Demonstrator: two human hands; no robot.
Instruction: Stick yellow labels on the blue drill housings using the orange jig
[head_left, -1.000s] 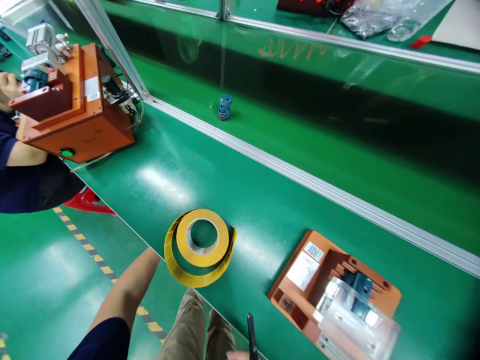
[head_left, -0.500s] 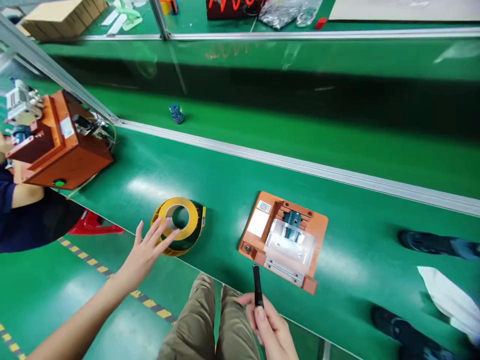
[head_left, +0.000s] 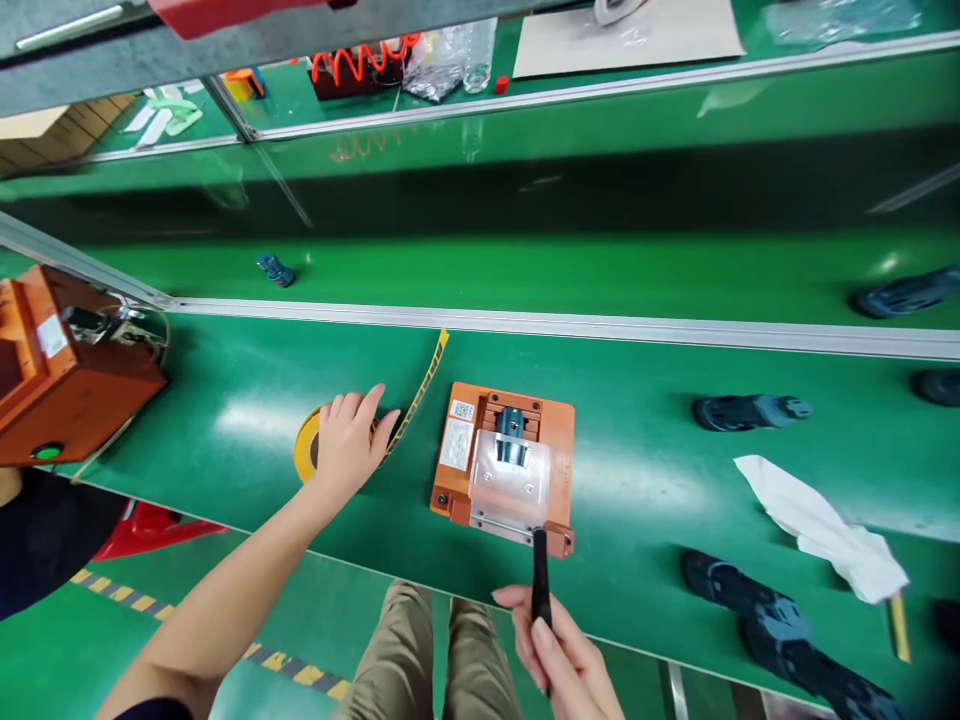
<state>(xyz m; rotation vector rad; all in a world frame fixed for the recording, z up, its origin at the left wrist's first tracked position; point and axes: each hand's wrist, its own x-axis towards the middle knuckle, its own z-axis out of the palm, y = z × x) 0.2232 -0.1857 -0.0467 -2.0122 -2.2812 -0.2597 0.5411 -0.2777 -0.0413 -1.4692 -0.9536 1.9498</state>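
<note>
My left hand (head_left: 349, 440) lies over a yellow roll of label tape (head_left: 303, 446), its fingers curled round the top and its thumb beside the free strip. That yellow strip (head_left: 424, 390) with dark printed marks sticks out toward the rail. Most of the roll is hidden under the hand. In my right hand (head_left: 559, 645), black tweezers (head_left: 540, 575) are pinched between thumb and fingers, pointing away from me. Just beyond their tip is an orange fixture (head_left: 561, 450) with a clear plastic cover (head_left: 510, 485) and a dark blue part (head_left: 511, 422) seated in it.
A metal rail (head_left: 525, 325) runs behind the bench, with a small blue part (head_left: 275, 269) past it. Several dark tool housings (head_left: 750, 411) and a white cloth (head_left: 817, 525) lie to the right. An orange machine (head_left: 82, 370) stands at the left, beside a co-worker's dark clothing (head_left: 56, 535).
My left hand has come down from hovering open onto the tape roll, and the strip now stretches farther out. The right hand still holds the tweezers. The view has shifted right.
</note>
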